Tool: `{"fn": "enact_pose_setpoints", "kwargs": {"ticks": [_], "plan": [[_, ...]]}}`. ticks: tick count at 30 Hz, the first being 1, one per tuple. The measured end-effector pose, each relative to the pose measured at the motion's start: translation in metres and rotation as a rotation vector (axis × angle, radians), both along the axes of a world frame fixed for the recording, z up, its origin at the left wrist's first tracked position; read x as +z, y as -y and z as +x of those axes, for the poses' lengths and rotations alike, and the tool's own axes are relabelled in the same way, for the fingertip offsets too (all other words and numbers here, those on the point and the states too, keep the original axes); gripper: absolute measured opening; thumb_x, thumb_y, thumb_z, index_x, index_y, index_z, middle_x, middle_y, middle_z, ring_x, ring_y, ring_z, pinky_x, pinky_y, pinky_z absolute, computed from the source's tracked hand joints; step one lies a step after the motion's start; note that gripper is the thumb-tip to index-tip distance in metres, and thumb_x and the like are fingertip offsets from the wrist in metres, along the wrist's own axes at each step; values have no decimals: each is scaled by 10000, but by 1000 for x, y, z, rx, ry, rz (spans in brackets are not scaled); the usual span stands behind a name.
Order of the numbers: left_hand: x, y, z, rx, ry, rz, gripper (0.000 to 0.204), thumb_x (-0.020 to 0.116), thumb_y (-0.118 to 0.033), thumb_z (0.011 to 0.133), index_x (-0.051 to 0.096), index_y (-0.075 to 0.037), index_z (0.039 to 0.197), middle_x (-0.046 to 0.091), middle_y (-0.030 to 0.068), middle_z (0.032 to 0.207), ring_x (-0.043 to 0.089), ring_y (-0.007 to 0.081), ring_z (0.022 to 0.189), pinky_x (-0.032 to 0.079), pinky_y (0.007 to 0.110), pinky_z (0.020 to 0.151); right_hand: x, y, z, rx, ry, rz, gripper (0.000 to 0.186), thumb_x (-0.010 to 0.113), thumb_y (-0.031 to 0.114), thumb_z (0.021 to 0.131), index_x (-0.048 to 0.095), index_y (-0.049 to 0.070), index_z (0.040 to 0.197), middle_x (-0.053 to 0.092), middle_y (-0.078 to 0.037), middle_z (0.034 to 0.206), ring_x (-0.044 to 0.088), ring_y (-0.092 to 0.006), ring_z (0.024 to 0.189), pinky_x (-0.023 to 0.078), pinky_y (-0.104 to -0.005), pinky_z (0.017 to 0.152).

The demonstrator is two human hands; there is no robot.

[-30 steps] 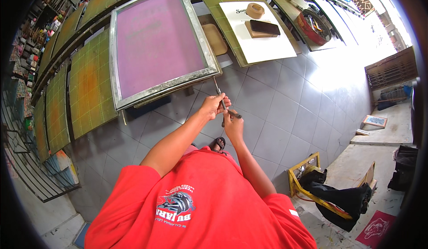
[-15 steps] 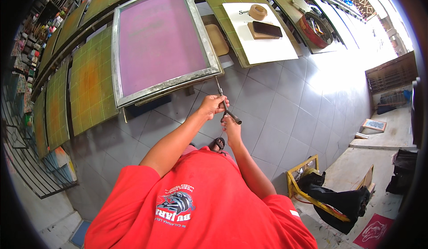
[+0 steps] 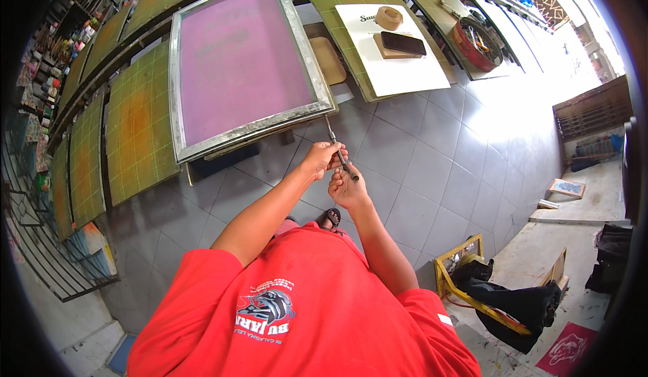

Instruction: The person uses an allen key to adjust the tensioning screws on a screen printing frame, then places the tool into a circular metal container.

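Note:
My left hand [image 3: 324,160] is closed round the shaft of a T-handle wrench [image 3: 341,157]. Just below it, my right hand [image 3: 347,189] grips the wrench's dark crossbar, palm turned up. The far end of the wrench meets a thin metal rod under the near right corner of a screen printing frame [image 3: 244,134]. That frame has a silvery metal border and a pinkish-purple mesh with a faint design in it. It lies flat over a board on the printing rack.
Green-gridded boards [image 3: 138,117] line the rack. Right of the frame, a white sheet [image 3: 378,73] carries a tape roll [image 3: 389,18] and a phone [image 3: 403,43] on a block. Further right is a red round tin [image 3: 476,46] with tools. A yellow frame [image 3: 442,276] with black cloth stands lower right.
The wrench's crossbar has turned about the shaft. My right hand has shifted slightly up and left with it, while my left hand stays on the shaft.

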State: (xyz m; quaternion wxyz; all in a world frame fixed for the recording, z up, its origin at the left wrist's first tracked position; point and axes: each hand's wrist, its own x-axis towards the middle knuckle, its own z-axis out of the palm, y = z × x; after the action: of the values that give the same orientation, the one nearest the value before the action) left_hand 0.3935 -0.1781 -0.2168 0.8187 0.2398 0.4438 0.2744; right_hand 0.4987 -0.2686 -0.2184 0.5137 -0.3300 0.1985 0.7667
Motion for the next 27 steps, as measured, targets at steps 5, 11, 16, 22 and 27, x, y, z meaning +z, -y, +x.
{"fn": "enact_pose_setpoints", "kwargs": {"ticks": [5,11,16,22,27], "plan": [[-2,-1,1,-17,-60,4,155,639,-203,878,610,-51,891,652,50,820,650,141,746,555,263,708,-6,32,4,313,766,26,369,437,379,951,554,40,866,533,-31,684,505,-106,605,420,-262,545],[0,-4,2,6,-162,1,210,753,-200,783,580,-81,769,641,44,735,637,128,643,544,245,595,-10,42,-10,83,1423,380,335,600,251,889,556,-31,1065,612,-115,928,604,-158,776,474,-303,675],[-4,-7,4,-12,-209,30,296,785,-182,750,503,-113,695,617,37,693,601,112,570,541,255,541,3,32,-1,386,1294,243,410,703,155,781,535,-1,1121,583,-150,1073,578,-214,975,460,-327,778],[3,-4,8,35,-221,31,299,766,-209,773,490,-113,708,610,35,681,584,107,552,522,244,515,36,26,-6,248,2247,577,381,722,119,724,558,53,1061,572,-126,1101,535,-291,1045,447,-373,790],[10,0,8,21,-127,-15,221,687,-282,840,577,-92,812,635,22,730,588,97,572,492,206,520,13,16,0,270,1907,513,246,624,208,854,561,47,1029,616,-99,978,597,-264,907,463,-352,723]]}}
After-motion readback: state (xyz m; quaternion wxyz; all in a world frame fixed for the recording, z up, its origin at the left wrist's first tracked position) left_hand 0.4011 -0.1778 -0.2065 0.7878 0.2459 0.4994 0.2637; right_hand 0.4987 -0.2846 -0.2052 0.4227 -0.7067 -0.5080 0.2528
